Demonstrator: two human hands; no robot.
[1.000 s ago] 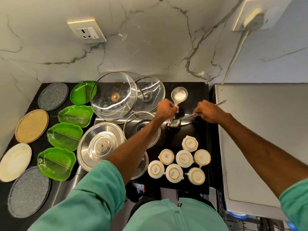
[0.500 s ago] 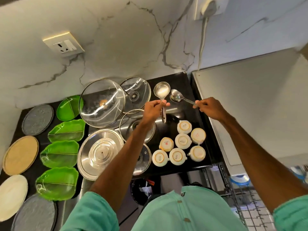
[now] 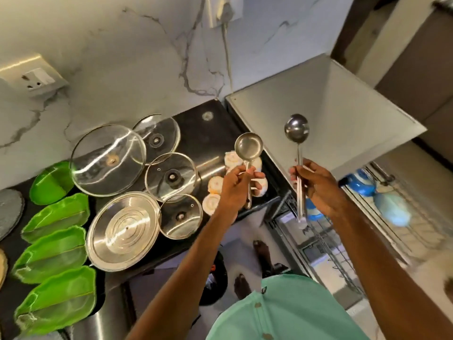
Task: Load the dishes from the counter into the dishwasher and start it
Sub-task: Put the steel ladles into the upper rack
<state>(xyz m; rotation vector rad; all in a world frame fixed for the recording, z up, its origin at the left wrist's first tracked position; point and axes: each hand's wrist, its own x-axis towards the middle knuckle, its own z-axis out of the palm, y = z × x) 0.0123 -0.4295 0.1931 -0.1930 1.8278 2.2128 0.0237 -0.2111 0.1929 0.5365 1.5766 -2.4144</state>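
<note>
My left hand grips the handle of a short steel ladle, bowl up, above the white cups at the counter's right end. My right hand grips a long steel ladle upright, over the gap between the counter and the dishwasher. The dishwasher's wire rack is pulled out at the right, holding blue items. Glass lids, a steel lid and green divided plates lie on the black counter.
Grey and tan round plates sit at the far left edge. A marble wall with a socket and a plugged cable stands behind. My feet and a dark bin are on the floor below.
Both hands lifted the ladles off the counter and carried them right and up, the right one toward the dishwasher. The view swung right, bringing the pulled-out rack into sight.
</note>
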